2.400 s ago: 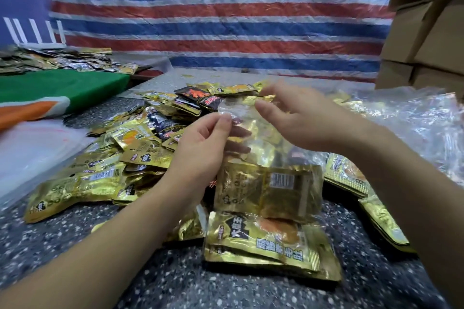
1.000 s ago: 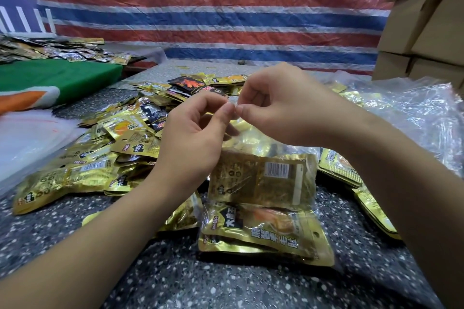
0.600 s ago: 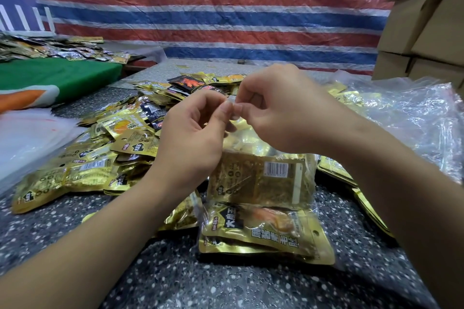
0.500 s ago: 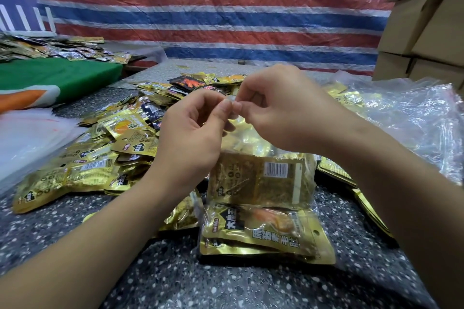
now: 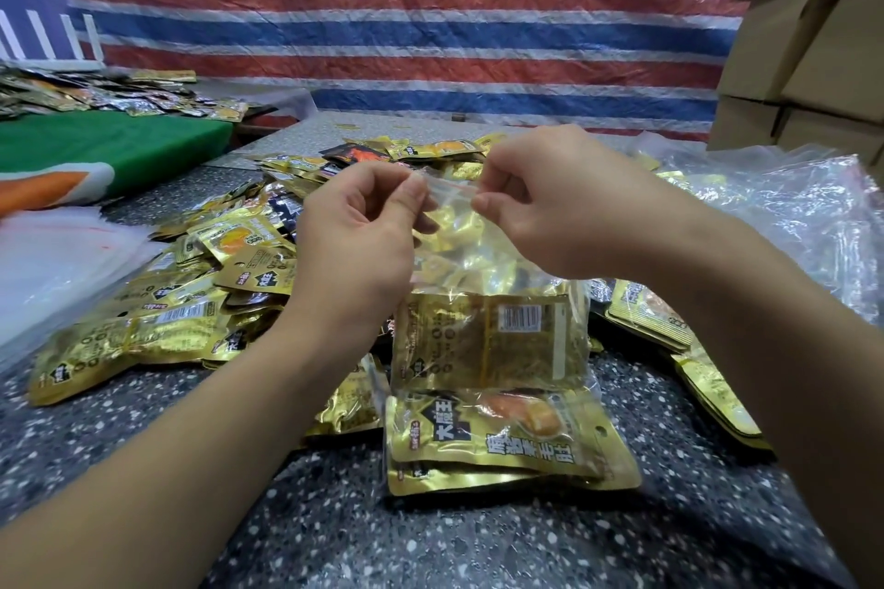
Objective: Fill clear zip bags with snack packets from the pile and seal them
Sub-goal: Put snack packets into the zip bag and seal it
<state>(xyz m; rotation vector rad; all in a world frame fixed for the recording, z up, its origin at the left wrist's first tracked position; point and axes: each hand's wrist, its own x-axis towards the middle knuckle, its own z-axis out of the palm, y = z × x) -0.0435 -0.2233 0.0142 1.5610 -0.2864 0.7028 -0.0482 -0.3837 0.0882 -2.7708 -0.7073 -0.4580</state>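
Pinching the top strip of the clear zip bag (image 5: 483, 263), upright above the table (image 5: 335, 536), left hand (image 5: 354, 249) and right hand (image 5: 550, 206) risk a half-closed seal if the packets (image 5: 488, 340) bulge it.

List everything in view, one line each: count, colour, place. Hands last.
zip bag: one, clear, centre, upright, holding gold packets
snack packets: many, mostly gold, a few black, piled on the table behind and left of the bag
empty bags: heap, clear, right
table: one, dark speckled
cardboard boxes: several, brown, stacked far right
tarp: one, red, white and blue stripes, backdrop
green cloth: one, left
left hand: pinches the bag's top edge
right hand: pinches the bag's top edge
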